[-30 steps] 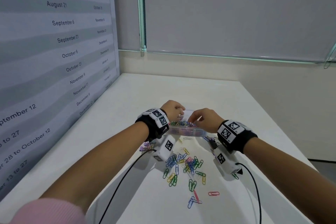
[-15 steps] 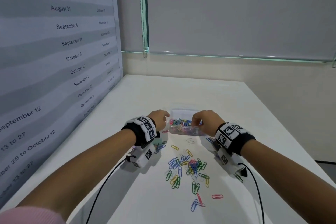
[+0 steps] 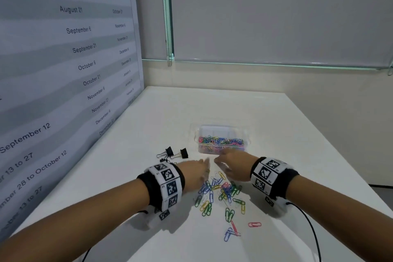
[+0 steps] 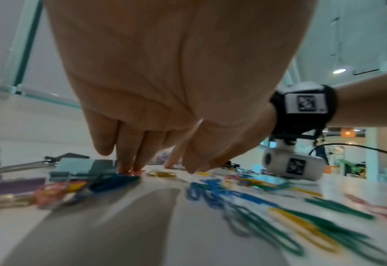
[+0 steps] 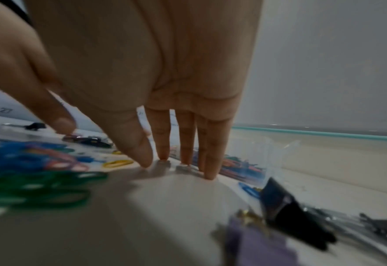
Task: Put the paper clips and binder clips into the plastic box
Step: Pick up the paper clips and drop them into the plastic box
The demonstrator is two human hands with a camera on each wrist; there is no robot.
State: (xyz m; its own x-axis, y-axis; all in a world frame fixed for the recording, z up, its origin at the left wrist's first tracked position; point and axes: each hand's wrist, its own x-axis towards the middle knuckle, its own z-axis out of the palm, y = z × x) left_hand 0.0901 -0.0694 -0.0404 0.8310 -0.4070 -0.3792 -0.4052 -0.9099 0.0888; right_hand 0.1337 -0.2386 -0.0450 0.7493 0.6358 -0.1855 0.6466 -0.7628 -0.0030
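A clear plastic box (image 3: pixel 221 134), partly filled with coloured paper clips, stands on the white table (image 3: pixel 191 108). Loose coloured paper clips (image 3: pixel 221 195) lie scattered in front of it. Two black binder clips (image 3: pixel 174 153) sit left of the box. My left hand (image 3: pixel 195 173) reaches down with straight fingers (image 4: pixel 129 162) that touch the table at the pile's left edge. My right hand (image 3: pixel 231 164) does the same just before the box, fingertips (image 5: pixel 208 172) on the table. More binder clips (image 5: pixel 285 212) show in the right wrist view. Neither hand holds anything.
A wall poster (image 3: pixel 63 59) with printed dates runs along the table's left side. A window blind (image 3: pixel 276 13) fills the back wall. Black cables (image 3: pixel 308 223) trail from both wrist cameras. The table's right edge drops off to the floor.
Both hands have come back from over the box and down to the loose clips on the table. The left hand moved off the binder clips, which now show.
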